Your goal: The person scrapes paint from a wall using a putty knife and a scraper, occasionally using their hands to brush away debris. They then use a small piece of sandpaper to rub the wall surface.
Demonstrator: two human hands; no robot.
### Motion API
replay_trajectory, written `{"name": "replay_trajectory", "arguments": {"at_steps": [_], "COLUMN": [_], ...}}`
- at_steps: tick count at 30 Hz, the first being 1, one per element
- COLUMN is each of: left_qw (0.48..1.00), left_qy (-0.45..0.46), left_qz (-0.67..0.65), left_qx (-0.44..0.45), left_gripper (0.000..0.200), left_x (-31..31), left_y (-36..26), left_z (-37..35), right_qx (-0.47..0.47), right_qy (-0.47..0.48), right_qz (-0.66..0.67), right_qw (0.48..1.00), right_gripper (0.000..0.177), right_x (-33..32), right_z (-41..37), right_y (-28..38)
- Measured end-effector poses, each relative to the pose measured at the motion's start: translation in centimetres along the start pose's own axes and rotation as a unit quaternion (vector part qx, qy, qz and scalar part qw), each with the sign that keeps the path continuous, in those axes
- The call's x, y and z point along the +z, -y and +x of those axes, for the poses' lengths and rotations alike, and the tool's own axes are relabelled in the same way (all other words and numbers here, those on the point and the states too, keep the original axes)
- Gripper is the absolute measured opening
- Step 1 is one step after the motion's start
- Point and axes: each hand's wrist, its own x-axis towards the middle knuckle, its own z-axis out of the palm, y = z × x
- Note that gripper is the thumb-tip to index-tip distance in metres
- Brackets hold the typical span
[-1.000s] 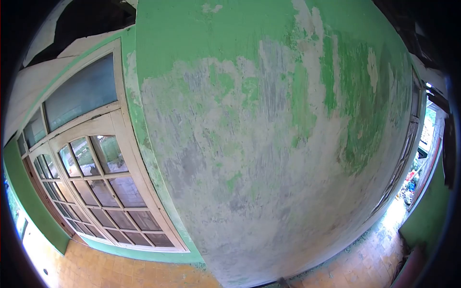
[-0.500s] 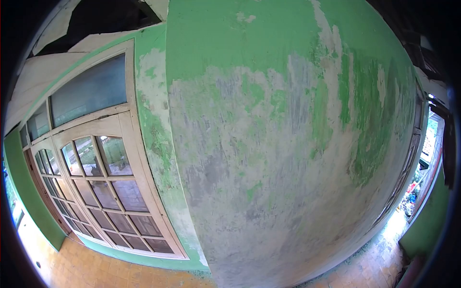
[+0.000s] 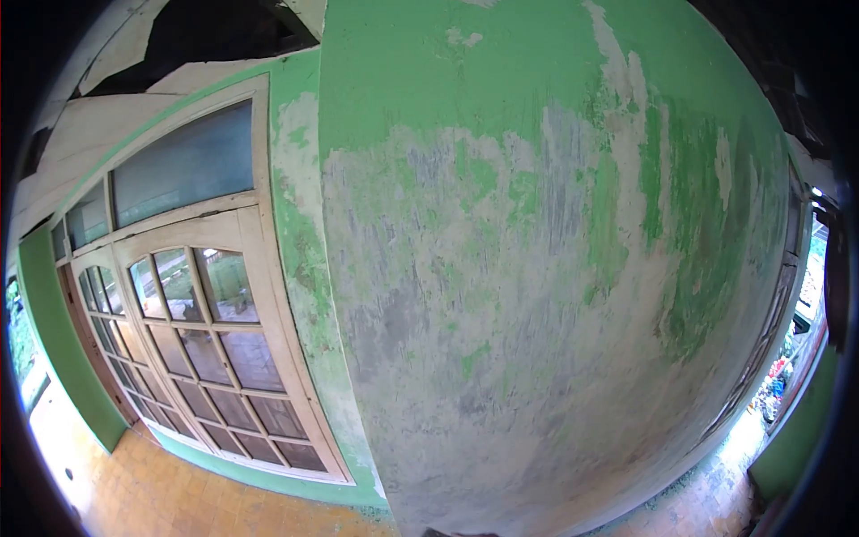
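Note:
Neither of my hands shows in the head view. Straight ahead stands a wall (image 3: 501, 295) with peeling green paint. Its upper part is still mostly green, while the middle and lower parts are bare grey and whitish plaster with green patches. At the very bottom edge, a small dark shape (image 3: 458, 533) pokes into view; too little of it shows to tell what it is.
To the left are white-framed glass-paned doors (image 3: 210, 358) under a long glass transom (image 3: 183, 166). Orange floor tiles (image 3: 197, 492) run along the wall's foot. The ceiling (image 3: 98, 125) has a dark broken gap (image 3: 206, 40). Daylight enters at far right past a green low wall (image 3: 796, 447).
The view has shifted slightly, so the doors and wall sit a little further right in the frame. A small dark shape has come in at the bottom edge.

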Motion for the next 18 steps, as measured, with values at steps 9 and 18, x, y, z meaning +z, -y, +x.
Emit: {"name": "replay_trajectory", "arguments": {"at_steps": [9,18], "left_qw": [0.736,0.420], "left_qy": [-0.426,-0.346], "left_qz": [0.046,0.156], "left_qx": [0.523,0.824], "left_gripper": [0.024,0.055], "left_x": [-16.4,-13.2], "left_y": [-42.5,-74.6], "left_z": [-9.5,-25.9], "right_qx": [-0.157,-0.364], "right_qy": [-0.087,-0.369], "right_qz": [-0.067,-0.089], "right_qw": [0.981,0.850], "right_gripper": [0.063,0.055], "right_x": [-20.6,-24.8], "right_z": [-1.6,3.4], "right_y": [31.3,45.4]}}
